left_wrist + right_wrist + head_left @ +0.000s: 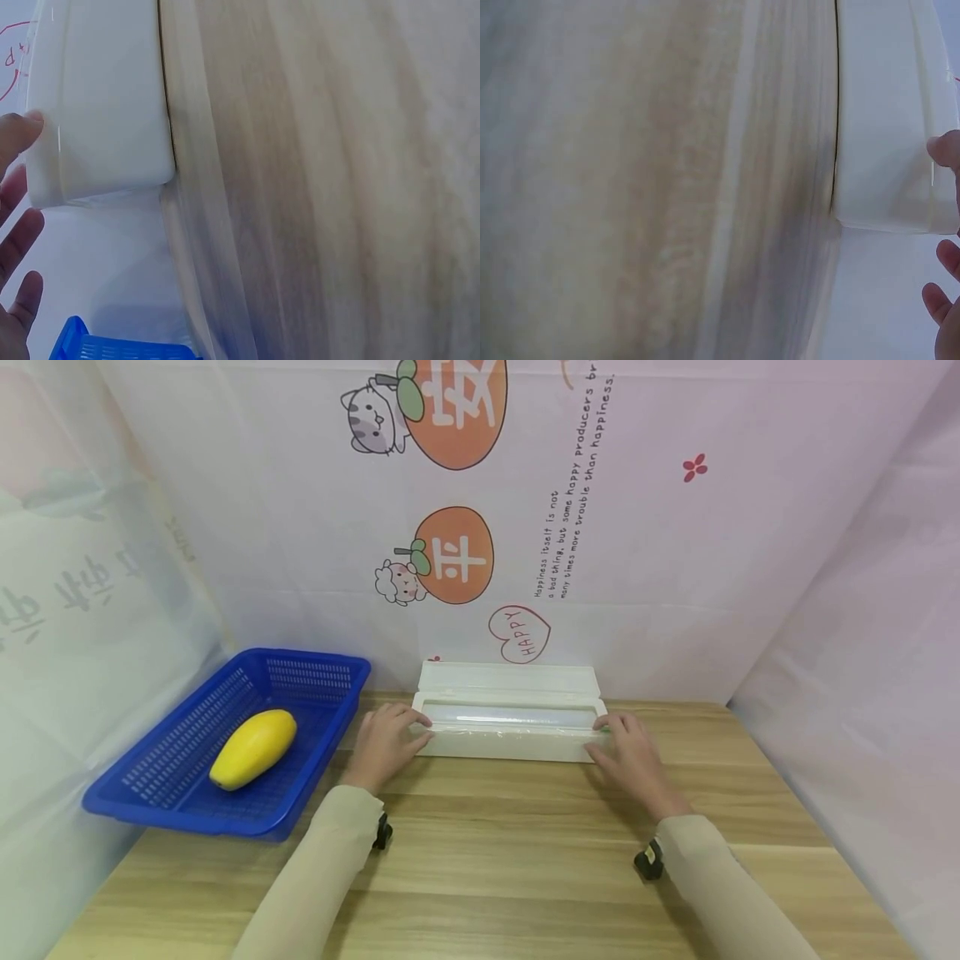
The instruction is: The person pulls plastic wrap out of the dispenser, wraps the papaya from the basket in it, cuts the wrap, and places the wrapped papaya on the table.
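A long white cling film dispenser lies near the back of the table with its lid raised. Inside it a roll of clear film shows, and shiny film lies along the front edge. At the dispenser's left end my left hand grips the front corner, thumb on the front face and other fingers spread past the end. My right hand does likewise at the right end, its thumb against the upper front face.
To the left stands a blue plastic basket with a yellow papaya-like fruit in it. A printed white cloth hangs behind the wooden table, with more cloth at both sides.
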Available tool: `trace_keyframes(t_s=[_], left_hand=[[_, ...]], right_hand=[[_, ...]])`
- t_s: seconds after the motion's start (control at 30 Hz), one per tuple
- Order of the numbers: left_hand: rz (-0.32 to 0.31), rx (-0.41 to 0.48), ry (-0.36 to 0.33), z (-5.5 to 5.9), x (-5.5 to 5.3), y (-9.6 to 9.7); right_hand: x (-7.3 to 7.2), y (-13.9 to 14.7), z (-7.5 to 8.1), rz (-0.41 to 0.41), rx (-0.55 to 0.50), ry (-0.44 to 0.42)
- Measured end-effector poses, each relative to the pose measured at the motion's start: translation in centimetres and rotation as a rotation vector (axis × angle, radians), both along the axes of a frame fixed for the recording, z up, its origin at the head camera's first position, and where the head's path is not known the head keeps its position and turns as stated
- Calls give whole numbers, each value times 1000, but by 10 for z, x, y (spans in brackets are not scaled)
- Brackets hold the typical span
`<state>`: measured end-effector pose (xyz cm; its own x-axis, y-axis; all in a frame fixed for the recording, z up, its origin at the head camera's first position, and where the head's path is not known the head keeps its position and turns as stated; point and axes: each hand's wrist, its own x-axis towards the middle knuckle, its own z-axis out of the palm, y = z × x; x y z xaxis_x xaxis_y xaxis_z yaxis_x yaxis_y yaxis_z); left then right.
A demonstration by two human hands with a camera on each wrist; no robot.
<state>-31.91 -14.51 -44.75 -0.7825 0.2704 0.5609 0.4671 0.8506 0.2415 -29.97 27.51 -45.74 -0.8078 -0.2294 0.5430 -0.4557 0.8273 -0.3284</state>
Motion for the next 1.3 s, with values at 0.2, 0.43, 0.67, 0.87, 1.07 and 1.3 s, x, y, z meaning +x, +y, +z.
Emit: trace_keyframes(t_s=[0.2, 0.43, 0.67, 0.87, 1.07, 1.3], left_hand=[[-18, 3, 46, 0, 0, -2], [-49, 34, 76, 1, -2, -3], [-103, 59, -18, 6, -2, -4], [-126, 100, -107, 12, -2, -2], [-188, 215, -174, 9, -9, -4], [-220, 305, -206, 7, -13, -6]], right_hand=[[0, 0, 1, 10, -11, 7], [-1, -1, 2, 65, -45, 81], [-2, -2, 2, 119, -91, 142], [-3, -3, 6, 138, -152, 118], [-5, -4, 9, 156, -178, 94], [-7, -4, 10, 138, -202, 46]])
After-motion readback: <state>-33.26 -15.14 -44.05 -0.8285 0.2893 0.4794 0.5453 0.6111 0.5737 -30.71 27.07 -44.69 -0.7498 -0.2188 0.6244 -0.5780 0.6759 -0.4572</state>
